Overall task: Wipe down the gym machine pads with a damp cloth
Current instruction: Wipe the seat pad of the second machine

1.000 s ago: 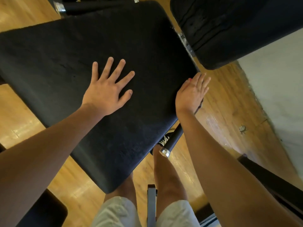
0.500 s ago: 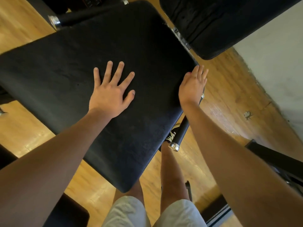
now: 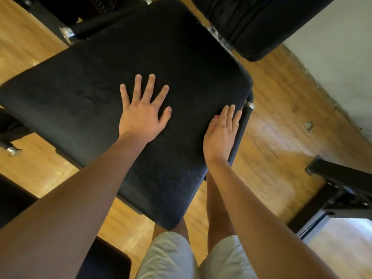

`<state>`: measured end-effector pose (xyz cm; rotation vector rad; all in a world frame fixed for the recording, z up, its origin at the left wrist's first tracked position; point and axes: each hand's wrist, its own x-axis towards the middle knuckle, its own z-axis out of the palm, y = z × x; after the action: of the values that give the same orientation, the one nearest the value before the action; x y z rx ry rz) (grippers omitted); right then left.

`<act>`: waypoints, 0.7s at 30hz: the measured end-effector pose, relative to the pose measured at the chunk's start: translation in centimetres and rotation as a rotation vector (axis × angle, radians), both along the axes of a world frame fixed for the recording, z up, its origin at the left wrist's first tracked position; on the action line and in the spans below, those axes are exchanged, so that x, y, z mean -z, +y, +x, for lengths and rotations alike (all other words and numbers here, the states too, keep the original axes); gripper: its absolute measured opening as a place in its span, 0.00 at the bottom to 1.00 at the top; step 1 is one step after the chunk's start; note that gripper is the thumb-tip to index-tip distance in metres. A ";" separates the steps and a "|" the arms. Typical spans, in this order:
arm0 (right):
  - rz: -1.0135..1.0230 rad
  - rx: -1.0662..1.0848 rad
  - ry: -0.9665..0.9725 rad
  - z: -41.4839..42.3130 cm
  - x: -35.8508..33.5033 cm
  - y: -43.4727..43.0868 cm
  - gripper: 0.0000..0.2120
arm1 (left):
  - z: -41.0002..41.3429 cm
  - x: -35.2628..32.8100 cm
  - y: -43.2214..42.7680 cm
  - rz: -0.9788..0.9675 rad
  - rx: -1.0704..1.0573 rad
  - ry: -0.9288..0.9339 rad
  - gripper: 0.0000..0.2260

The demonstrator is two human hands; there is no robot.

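Note:
A large black seat pad (image 3: 96, 81) fills the middle of the head view. My left hand (image 3: 143, 115) lies flat on its centre, fingers spread, with nothing in it. My right hand (image 3: 221, 133) rests flat on the pad's right edge, fingers together, next to a black bar with a chrome end (image 3: 249, 106). A small pink sliver (image 3: 216, 117) shows beside the right thumb; whether it is a cloth under the palm I cannot tell. A second black pad (image 3: 261, 21) hangs at the upper right.
Wooden floor (image 3: 281, 121) surrounds the machine, with a pale wall (image 3: 342, 57) on the right. A black frame piece (image 3: 342, 184) stands at the right, another chrome-ended bar (image 3: 69, 35) at the upper left, and a dark pad (image 3: 104, 258) at the lower left. My legs in pale shorts (image 3: 171, 256) stand below the pad.
My right hand has slid back toward me along the pad's right edge. My left hand stays flat in the middle of the pad.

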<state>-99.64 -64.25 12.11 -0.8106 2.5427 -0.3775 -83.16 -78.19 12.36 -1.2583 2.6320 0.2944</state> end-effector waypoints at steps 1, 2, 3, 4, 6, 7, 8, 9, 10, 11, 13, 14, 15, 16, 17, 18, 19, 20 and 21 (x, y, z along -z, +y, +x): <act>0.006 -0.002 -0.006 -0.5 0.1 -0.3 0.25 | -0.1 0.0 0.0 0.000 -0.001 0.002 0.27; 0.010 -0.006 -0.005 -1.3 0.3 -0.8 0.25 | -0.1 0.0 0.0 -0.001 -0.001 0.004 0.27; 0.014 -0.009 -0.003 -2.3 0.5 -1.5 0.25 | -0.2 0.0 0.0 -0.001 -0.001 0.005 0.27; 0.020 -0.006 -0.008 -3.2 0.6 -2.3 0.25 | -0.2 0.0 0.0 0.001 -0.002 0.007 0.27; 0.039 0.008 -0.013 -4.4 0.8 -3.4 0.25 | -0.2 0.0 0.0 0.002 -0.002 0.009 0.27; 0.049 0.008 -0.004 -4.4 0.8 -3.6 0.25 | -0.1 0.0 -0.1 -0.003 -0.001 0.008 0.27; 0.053 0.007 0.003 -4.1 0.8 -3.5 0.25 | -0.1 0.1 -0.1 -0.008 0.001 0.006 0.27; 0.050 0.006 0.006 -3.6 0.7 -3.2 0.25 | -0.1 0.1 -0.2 -0.010 0.002 0.004 0.27; 0.039 0.004 0.005 -2.8 0.6 -2.6 0.25 | -0.1 0.1 -0.1 -0.011 0.002 0.002 0.27; 0.027 0.000 0.006 -1.9 0.4 -1.8 0.25 | -0.1 0.1 -0.1 -0.010 0.001 0.003 0.27; 0.011 -0.004 0.010 0.6 -0.2 0.1 0.25 | -0.1 0.0 0.0 -0.009 0.001 0.004 0.27; 0.002 0.000 0.011 1.9 -0.6 1.1 0.24 | -0.1 0.0 0.0 -0.008 -0.001 0.001 0.27; -0.008 0.003 0.007 3.3 -1.1 2.1 0.24 | -0.2 -0.1 0.0 -0.007 -0.003 -0.003 0.27; -0.016 0.000 -0.006 4.8 -1.5 3.2 0.24 | -0.2 -0.1 0.0 -0.006 -0.006 -0.008 0.27; -0.019 -0.012 -0.022 6.3 -2.0 4.3 0.25 | -0.1 -0.2 0.0 -0.004 -0.008 -0.011 0.27; -0.019 -0.031 -0.036 7.8 -2.4 5.4 0.25 | -0.1 -0.2 0.0 -0.002 -0.008 -0.011 0.27; -0.012 -0.056 -0.041 9.1 -2.8 6.4 0.26 | -0.2 -0.2 0.0 0.002 -0.010 -0.011 0.27; -0.002 -0.081 -0.039 10.2 -3.1 7.3 0.26 | -0.2 -0.3 0.0 0.004 -0.012 -0.011 0.27; 0.008 -0.105 -0.035 11.0 -3.3 8.0 0.26 | -0.2 -0.3 0.0 0.004 -0.012 -0.013 0.27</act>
<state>-88.65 -56.27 15.37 -0.9222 2.4564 -0.3444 -83.36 -78.20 12.70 -1.2710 2.6125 0.2924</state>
